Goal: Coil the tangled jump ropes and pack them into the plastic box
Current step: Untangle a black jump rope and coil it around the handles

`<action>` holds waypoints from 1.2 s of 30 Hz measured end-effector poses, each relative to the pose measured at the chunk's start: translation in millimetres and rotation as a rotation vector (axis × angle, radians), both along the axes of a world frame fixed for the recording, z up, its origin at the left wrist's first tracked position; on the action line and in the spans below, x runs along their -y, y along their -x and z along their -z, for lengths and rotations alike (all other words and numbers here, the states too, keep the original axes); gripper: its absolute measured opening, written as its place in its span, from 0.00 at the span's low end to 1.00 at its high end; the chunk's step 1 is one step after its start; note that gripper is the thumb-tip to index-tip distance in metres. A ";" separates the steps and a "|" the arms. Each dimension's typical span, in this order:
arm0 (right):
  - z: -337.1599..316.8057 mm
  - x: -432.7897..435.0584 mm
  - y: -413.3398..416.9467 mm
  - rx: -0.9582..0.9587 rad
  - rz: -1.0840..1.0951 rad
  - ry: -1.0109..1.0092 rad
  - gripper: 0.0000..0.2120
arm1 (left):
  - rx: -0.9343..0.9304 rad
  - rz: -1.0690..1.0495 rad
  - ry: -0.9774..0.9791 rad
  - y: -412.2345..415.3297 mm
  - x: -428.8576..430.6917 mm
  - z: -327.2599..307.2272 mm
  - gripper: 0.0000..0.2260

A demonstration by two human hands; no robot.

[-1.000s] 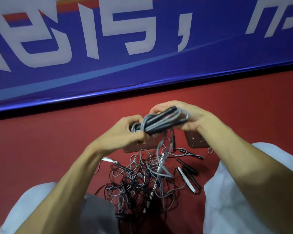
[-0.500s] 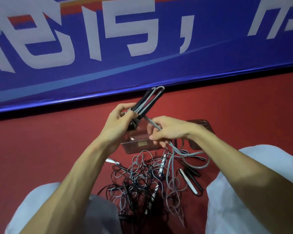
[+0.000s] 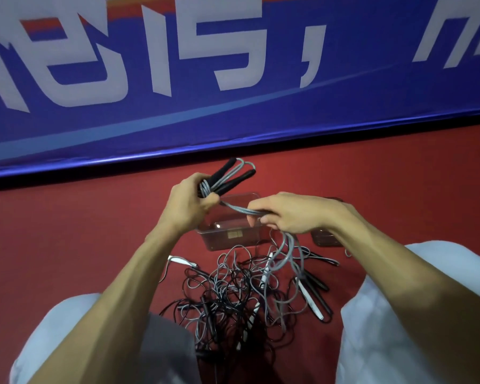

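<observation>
My left hand (image 3: 190,205) grips two black jump-rope handles (image 3: 233,178) that point up and to the right, with grey cord looped between them. My right hand (image 3: 286,214) pinches the grey cord (image 3: 239,208) of the same rope; it runs taut between the two hands, then hangs down to the floor. A clear plastic box (image 3: 227,235) stands on the red floor just below and behind both hands. A tangled pile of black and grey ropes (image 3: 233,295) with black and white handles lies between my knees.
A second clear plastic piece (image 3: 323,239), perhaps a lid, lies right of the box, partly hidden by my right wrist. A blue banner with white characters (image 3: 233,79) runs along the back. My knees in light trousers flank the pile.
My left hand has kept the handles raised while my right hand moved right along the grey cord, drawing it taut. The camera view came a little closer.
</observation>
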State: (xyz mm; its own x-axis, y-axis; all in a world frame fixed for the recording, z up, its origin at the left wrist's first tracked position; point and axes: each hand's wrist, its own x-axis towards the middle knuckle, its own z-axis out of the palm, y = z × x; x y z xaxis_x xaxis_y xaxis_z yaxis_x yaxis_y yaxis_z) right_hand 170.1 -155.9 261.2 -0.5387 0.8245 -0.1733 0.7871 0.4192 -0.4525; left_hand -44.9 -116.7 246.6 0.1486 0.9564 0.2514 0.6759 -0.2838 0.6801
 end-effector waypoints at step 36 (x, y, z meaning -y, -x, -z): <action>11.4 -14.0 -0.3 -0.268 0.211 -0.898 0.24 | 0.660 0.549 0.379 21.3 21.5 -37.2 0.21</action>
